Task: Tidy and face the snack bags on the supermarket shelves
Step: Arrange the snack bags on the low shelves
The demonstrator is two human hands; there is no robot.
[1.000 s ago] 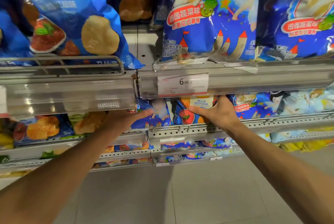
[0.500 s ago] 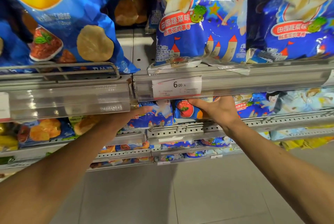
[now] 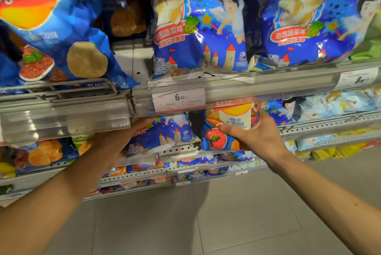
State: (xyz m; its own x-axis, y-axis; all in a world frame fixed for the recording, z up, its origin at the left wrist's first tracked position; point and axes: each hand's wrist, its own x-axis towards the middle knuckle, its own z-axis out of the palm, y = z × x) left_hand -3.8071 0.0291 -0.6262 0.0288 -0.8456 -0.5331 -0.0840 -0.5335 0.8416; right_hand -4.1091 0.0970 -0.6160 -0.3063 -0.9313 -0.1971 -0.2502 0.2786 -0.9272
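Now my right hand (image 3: 257, 137) grasps the tomato snack bag (image 3: 222, 131) with curled fingers (image 3: 228, 129), at the front of the second shelf (image 3: 329, 127), just under the price tag (image 3: 179, 98). My left hand (image 3: 115, 141) reaches under the shelf rail (image 3: 66, 118) beside the blue castle bag (image 3: 162, 133); I cannot tell if its fingers are clenched or released.
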